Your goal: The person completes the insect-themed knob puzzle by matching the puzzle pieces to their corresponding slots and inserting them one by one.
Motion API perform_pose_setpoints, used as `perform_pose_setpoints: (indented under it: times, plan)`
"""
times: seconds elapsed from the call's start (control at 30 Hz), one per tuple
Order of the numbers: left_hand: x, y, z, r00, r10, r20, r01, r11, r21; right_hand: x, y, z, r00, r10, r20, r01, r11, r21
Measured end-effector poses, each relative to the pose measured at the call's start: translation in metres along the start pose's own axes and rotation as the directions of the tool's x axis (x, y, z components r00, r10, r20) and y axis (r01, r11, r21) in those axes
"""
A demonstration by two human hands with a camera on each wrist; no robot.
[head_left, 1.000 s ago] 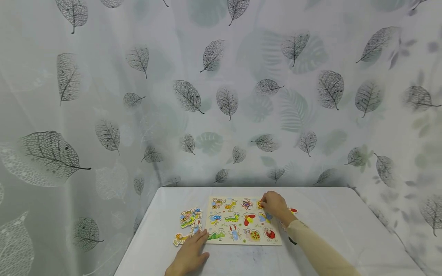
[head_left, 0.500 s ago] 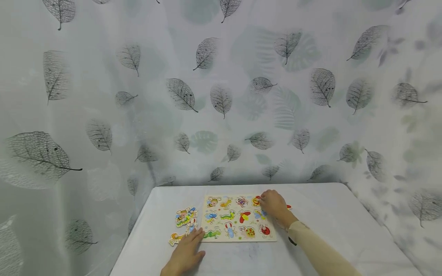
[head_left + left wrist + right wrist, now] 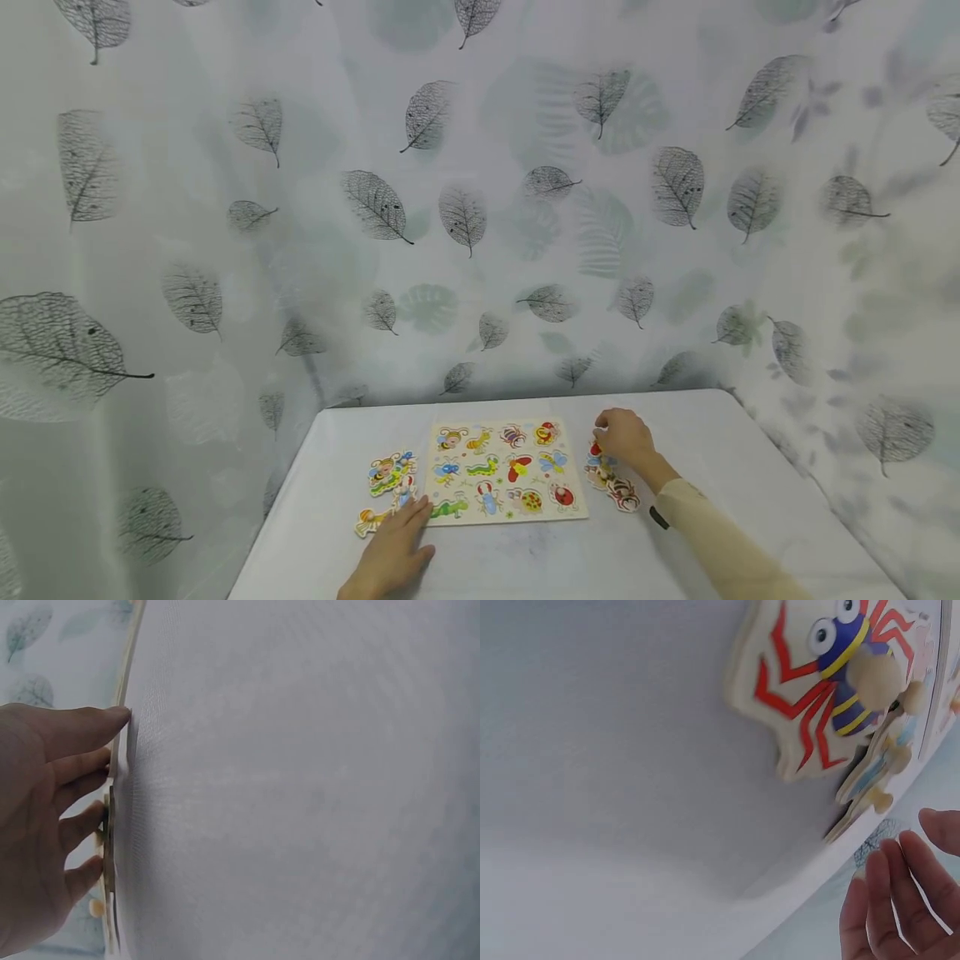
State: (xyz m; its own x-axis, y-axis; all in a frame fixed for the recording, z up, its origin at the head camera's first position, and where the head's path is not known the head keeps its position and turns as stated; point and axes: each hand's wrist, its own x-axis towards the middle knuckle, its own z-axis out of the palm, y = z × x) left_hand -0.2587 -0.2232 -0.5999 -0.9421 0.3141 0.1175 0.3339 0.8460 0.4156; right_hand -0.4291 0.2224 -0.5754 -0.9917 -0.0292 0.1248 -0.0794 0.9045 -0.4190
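A flat puzzle board [image 3: 498,521] with printed insects lies on the white table. My left hand [image 3: 393,546] rests at its lower left corner, fingers straight; in the left wrist view the fingertips [image 3: 94,810] are right at the board's edge. Beyond the board's right side, my right hand [image 3: 626,437] hovers over a cluster of loose knobbed puzzle pieces. In the right wrist view its fingers [image 3: 904,900] are loosely bent, the thumb apart, with nothing visible between. Closest to that camera lies a spider puzzle piece [image 3: 844,690] with a round wooden knob; it is also the nearest in the cluster [image 3: 622,494].
More loose insect pieces [image 3: 386,473] lie left of the board, some overlapping. One orange-and-yellow piece [image 3: 370,521] sits beside the left hand's fingers. A leaf-print curtain [image 3: 480,208] hangs behind the table [image 3: 675,567] and along its sides.
My right hand has moved off the board's top right picture to the loose pieces on the right, uncovering that picture. The left hand stays at the corner. The head view has shifted slightly.
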Motion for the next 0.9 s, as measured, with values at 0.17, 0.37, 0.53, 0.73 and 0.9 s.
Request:
perform_pose_setpoints:
  times: [0.17,0.37,0.53,0.73,0.9]
  plan:
    - [0.000,0.000,-0.003,1.000,-0.020,0.020,0.020,1.000,0.000,-0.005,0.006,-0.005,1.000,0.011,0.018,-0.012,1.000,0.026]
    - [-0.001,-0.002,-0.003,1.000,-0.024,0.016,0.024,1.000,-0.001,-0.008,0.011,0.001,0.999,-0.018,0.046,0.016,0.999,0.044]
    - [0.000,-0.005,0.001,1.000,-0.015,0.018,0.015,1.000,-0.005,-0.010,0.018,0.007,0.999,-0.024,0.034,0.023,0.999,0.042]
    - [0.000,-0.005,0.003,1.000,-0.014,0.020,0.014,1.000,0.008,-0.014,0.023,0.010,1.000,-0.025,0.006,0.025,0.998,0.055]
    - [0.000,-0.004,0.002,1.000,-0.012,0.015,0.012,1.000,0.009,-0.015,0.023,0.008,1.000,-0.025,0.000,0.025,0.998,0.054]
